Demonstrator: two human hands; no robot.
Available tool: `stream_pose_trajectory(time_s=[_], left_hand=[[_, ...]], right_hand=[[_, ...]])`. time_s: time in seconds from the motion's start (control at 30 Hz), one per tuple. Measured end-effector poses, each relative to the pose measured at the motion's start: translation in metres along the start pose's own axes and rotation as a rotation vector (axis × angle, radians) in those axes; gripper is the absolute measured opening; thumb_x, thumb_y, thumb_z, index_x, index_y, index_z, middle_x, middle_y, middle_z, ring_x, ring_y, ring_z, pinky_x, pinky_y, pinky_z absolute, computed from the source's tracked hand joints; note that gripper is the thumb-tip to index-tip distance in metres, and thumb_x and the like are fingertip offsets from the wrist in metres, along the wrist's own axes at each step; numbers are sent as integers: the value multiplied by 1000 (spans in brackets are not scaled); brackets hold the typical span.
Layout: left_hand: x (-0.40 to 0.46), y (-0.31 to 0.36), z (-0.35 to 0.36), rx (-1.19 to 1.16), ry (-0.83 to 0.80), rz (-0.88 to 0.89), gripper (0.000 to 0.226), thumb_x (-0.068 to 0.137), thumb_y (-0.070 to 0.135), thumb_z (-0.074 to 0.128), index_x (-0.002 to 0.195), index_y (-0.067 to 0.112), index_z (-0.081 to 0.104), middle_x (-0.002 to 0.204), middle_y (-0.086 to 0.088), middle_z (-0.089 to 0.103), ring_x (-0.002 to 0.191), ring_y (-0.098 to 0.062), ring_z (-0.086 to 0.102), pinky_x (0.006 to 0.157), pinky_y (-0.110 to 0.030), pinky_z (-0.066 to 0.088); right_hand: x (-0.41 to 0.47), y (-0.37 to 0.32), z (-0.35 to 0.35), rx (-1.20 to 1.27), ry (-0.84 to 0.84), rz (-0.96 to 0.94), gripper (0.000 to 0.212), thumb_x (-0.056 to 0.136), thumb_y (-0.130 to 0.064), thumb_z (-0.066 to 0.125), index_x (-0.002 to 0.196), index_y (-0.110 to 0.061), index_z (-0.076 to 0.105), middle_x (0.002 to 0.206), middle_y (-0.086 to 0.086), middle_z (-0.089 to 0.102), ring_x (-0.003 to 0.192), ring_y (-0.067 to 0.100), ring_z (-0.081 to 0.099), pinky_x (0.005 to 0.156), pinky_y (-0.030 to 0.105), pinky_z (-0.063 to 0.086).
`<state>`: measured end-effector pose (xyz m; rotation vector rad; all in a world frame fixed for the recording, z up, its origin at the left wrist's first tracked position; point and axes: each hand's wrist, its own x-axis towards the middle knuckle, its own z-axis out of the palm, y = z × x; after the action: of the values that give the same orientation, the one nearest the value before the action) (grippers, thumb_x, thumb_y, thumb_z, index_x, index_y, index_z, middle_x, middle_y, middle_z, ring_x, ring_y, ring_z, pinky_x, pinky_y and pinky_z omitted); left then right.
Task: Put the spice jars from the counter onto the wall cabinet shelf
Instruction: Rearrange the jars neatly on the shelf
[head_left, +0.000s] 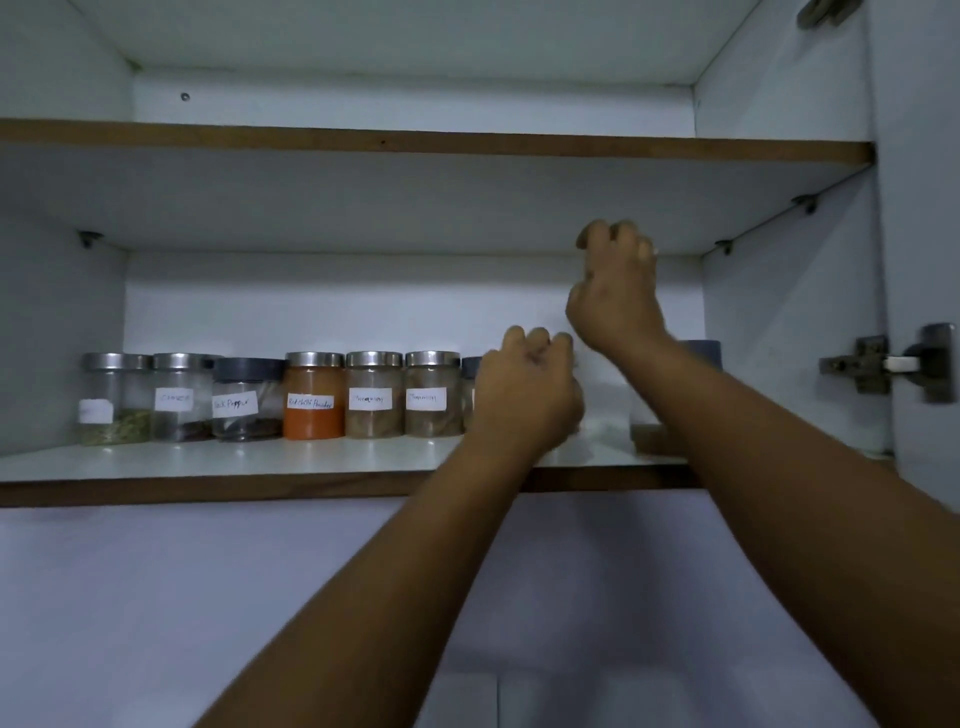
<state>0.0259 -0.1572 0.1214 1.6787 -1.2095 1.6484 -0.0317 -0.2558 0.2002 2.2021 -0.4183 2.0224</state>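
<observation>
Several labelled glass spice jars stand in a row at the back of the lower cabinet shelf (260, 460), among them a black pepper jar (244, 402) and an orange red chilli powder jar (314, 397). My left hand (530, 397) is curled in front of a dark-lidded jar (470, 368) at the row's right end; whether it grips that jar is hidden. My right hand (615, 296) is raised above the shelf, fingers curled in, with nothing visible in it. A grey-lidded jar (705, 353) stands partly behind my right forearm, near the cabinet's right wall.
The upper shelf (415, 146) runs close above my right hand. The open cabinet door (924, 218) and its metal hinge (883, 364) are at the right. Below the shelf's wooden front edge is a plain white wall.
</observation>
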Motion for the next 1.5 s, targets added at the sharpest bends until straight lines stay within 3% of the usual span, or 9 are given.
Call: stream_pose_trajectory(time_s=[0.1, 0.23, 0.3, 0.43, 0.7, 0.83, 0.97, 1.2, 1.5], left_hand=[[-31, 35, -2, -107, 42, -51, 14, 75, 18, 55, 68, 11, 65, 63, -5, 62, 55, -24, 56, 46, -25, 41], [-52, 62, -2, -47, -8, -40, 33, 78, 24, 72, 49, 17, 57, 44, 0, 52, 35, -19, 47, 40, -18, 32], [-57, 65, 2, -29, 36, -33, 37, 81, 23, 70, 48, 17, 54, 42, -1, 49, 34, -20, 44, 41, -21, 27], [-68, 68, 10, -78, 141, -13, 37, 88, 22, 59, 53, 17, 53, 48, 0, 51, 43, -18, 47, 47, -27, 33], [-67, 76, 18, -62, 281, -88, 36, 86, 20, 58, 52, 18, 50, 49, 3, 48, 46, -16, 46, 53, -28, 34], [-68, 77, 17, -62, 252, -82, 36, 89, 21, 56, 54, 17, 53, 50, 2, 51, 46, -16, 47, 53, -29, 35], [-72, 78, 19, -49, 270, -89, 36, 91, 22, 54, 55, 17, 55, 51, 3, 52, 48, -15, 48, 52, -30, 37], [-74, 79, 26, 35, 322, -86, 33, 90, 23, 53, 57, 16, 56, 54, 2, 54, 50, -16, 49, 53, -32, 40], [-72, 77, 34, 101, 367, -69, 34, 92, 24, 49, 60, 17, 58, 57, 1, 55, 53, -18, 50, 55, -32, 38]], right_hand=[[3, 14, -40, -24, -126, 24, 26, 86, -8, 50, 112, -10, 55, 123, 15, 45, 117, 33, 39, 98, 41, 41], [4, 43, -89, -112, -468, 24, 26, 97, -20, 47, 120, -17, 58, 133, 14, 46, 128, 34, 37, 103, 37, 33], [-1, 56, -107, -76, -610, 1, 26, 100, -25, 47, 121, -20, 60, 134, 9, 50, 124, 28, 44, 98, 34, 35], [-21, 74, -114, -109, -868, -4, 30, 100, -32, 50, 127, -23, 59, 129, 3, 56, 114, 19, 50, 92, 32, 37], [-24, 86, -82, -117, -805, 12, 32, 96, -27, 57, 127, -17, 59, 126, 8, 57, 113, 22, 51, 84, 29, 37], [-23, 88, -59, -170, -815, 70, 37, 98, -26, 54, 133, -13, 56, 133, 11, 55, 119, 28, 50, 92, 33, 39], [-19, 94, -41, -311, -863, 64, 41, 100, -29, 50, 140, -16, 50, 141, 10, 48, 129, 29, 44, 108, 40, 31], [-11, 103, -13, -285, -918, 102, 42, 99, -24, 53, 138, -7, 52, 137, 14, 53, 122, 29, 52, 98, 34, 43], [-11, 116, 33, -237, -919, 140, 40, 98, -12, 48, 138, -7, 49, 137, 18, 53, 124, 34, 52, 101, 38, 43]])
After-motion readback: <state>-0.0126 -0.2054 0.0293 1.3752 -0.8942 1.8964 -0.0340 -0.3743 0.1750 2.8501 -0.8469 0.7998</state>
